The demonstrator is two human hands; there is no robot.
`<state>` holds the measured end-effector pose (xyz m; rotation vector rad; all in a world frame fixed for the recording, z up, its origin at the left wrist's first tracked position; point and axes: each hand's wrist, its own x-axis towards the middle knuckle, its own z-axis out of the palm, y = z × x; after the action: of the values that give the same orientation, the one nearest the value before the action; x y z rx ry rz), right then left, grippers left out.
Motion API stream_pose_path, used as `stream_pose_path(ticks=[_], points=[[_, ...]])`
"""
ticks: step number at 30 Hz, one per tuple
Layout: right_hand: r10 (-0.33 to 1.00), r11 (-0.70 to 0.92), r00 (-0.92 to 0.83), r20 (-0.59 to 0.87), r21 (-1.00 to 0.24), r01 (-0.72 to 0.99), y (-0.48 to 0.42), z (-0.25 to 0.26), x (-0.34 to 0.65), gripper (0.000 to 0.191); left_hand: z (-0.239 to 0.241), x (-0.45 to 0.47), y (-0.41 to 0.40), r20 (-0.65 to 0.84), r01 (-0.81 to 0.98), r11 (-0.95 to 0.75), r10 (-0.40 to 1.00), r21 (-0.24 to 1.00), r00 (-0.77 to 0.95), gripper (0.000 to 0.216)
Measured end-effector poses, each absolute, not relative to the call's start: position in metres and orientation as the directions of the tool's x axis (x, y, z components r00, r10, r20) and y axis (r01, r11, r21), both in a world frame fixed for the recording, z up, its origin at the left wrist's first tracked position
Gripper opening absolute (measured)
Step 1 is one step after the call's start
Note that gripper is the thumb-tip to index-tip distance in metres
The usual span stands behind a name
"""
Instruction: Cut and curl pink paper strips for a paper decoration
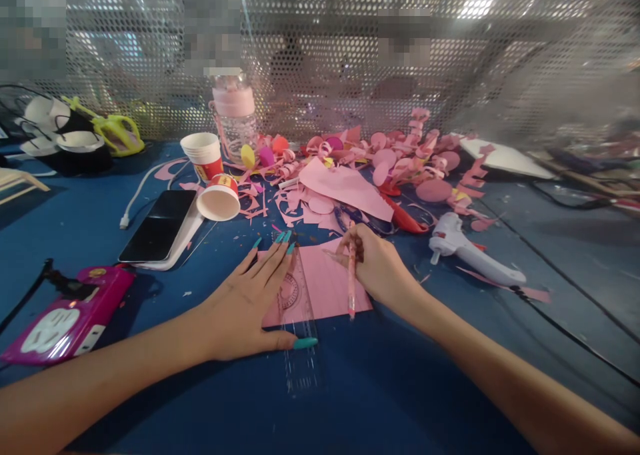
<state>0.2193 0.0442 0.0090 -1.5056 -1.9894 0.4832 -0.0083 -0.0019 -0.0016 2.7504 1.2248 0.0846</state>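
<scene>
A sheet of pink paper [327, 288] lies on the blue table in front of me. Across its left part rests a clear plastic ruler [303, 368] with a round protractor scale, its near end reaching past the paper's edge. My left hand [245, 301], with long teal nails, lies flat over the ruler and paper, fingers stretched out and thumb on the ruler's near part. In my right hand [373, 258], above the paper's right side, is a slim pink patterned pen [352, 281], pinched between the fingers. Which end is its tip I cannot tell.
Pink paper scraps and curls [345, 188] are heaped behind the paper. On the left are paper cups [220, 200], a phone [160, 225] and a magenta power strip [75, 315]. A white glue gun [465, 251] with its cord lies right; a pink-lidded bottle [234, 111] stands behind.
</scene>
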Motion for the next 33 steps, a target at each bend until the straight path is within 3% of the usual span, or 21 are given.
stream_pose_path(ticks=[23, 26, 30, 33], points=[[0.961, 0.27, -0.166, 0.221, -0.621, 0.736, 0.0445, 0.01, 0.2196, 0.027, -0.0003, -0.0073, -0.0015, -0.015, 0.739, -0.655, 0.747, 0.159, 0.665, 0.103], [0.942, 0.313, -0.163, 0.294, -0.586, 0.748, 0.0453, 0.0098, 0.2203, 0.026, -0.0006, -0.0076, -0.0013, -0.013, 0.739, -0.652, 0.748, 0.167, 0.663, 0.103], [0.851, 0.389, -0.106, 0.514, -0.482, 0.785, 0.0458, 0.0127, 0.2221, 0.023, 0.0018, -0.0065, -0.0016, -0.049, 0.753, -0.631, 0.76, 0.187, 0.649, 0.104], [0.824, 0.412, -0.05, 0.565, -0.536, 0.737, 0.0429, 0.0175, 0.2218, 0.028, 0.0031, -0.0056, -0.002, -0.07, 0.758, -0.623, 0.762, 0.194, 0.644, 0.104]])
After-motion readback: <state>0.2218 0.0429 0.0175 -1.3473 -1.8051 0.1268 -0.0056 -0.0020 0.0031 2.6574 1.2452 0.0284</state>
